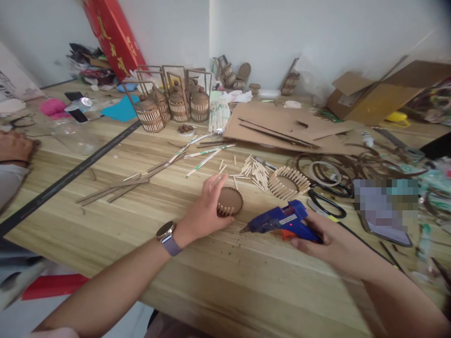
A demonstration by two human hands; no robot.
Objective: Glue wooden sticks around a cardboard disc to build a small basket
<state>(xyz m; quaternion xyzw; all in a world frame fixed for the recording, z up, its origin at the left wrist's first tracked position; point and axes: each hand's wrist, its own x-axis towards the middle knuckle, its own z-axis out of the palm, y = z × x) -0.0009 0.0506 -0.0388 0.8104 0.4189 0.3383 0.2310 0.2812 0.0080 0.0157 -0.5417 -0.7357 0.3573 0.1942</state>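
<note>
My left hand [207,209], with a watch on its wrist, curves its thumb and fingers round the edge of a small round cardboard base [232,199]. A short row of light sticks stands along the near left side of that base. In my right hand [327,239] is a blue hot glue gun [282,219] with an orange trigger and a small red light. Its nozzle points left, low over the table and just apart from the base. Behind them lies a loose pile of short wooden sticks [259,173], beside a second round base ringed with sticks [289,183].
Several finished basket-like models with handles [151,115] stand at the back left. Flat cardboard [282,124] lies behind the sticks. Black-handled scissors [327,204], coiled brown strips [373,164] and a blurred-out flat item [384,213] are at right. Another person's hand [16,148] rests at far left.
</note>
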